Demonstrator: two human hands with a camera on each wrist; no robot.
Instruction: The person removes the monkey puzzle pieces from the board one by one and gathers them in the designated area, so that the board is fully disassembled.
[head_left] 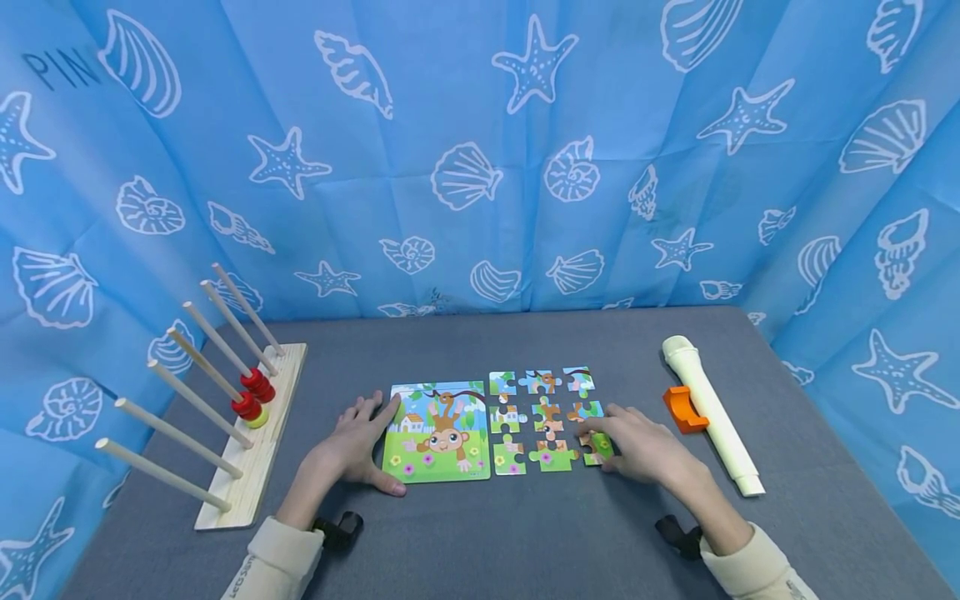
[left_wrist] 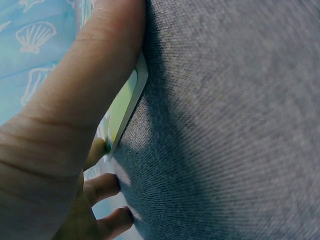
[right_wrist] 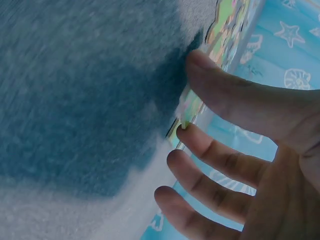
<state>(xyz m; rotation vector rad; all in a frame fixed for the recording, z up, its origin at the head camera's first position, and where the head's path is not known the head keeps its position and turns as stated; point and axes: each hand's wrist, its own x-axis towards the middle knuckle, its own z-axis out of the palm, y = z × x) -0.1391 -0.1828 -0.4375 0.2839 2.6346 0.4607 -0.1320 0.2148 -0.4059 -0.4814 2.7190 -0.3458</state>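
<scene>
A square picture board [head_left: 437, 433] showing a cartoon monkey lies flat on the table. My left hand [head_left: 358, 446] rests at its left side, index finger at the upper left edge and thumb by the lower left corner. In the left wrist view, the thumb [left_wrist: 75, 75] overlaps the board's pale green corner [left_wrist: 125, 100]. To the right lie several loose jigsaw pieces [head_left: 555, 458] in rows, with the same picture. My right hand [head_left: 645, 446] pinches the lower right jigsaw piece [head_left: 597, 447] between thumb and index finger; its other fingers are spread in the right wrist view.
On the left stands a wooden base [head_left: 251, 475] with several upright pegs; red beads [head_left: 257, 384] and a yellow-green one sit on two pegs. A cream microphone-shaped thing [head_left: 712, 417] lies at the right, an orange curved block [head_left: 684, 410] against it. A blue shell-patterned curtain [head_left: 487, 233] hangs behind.
</scene>
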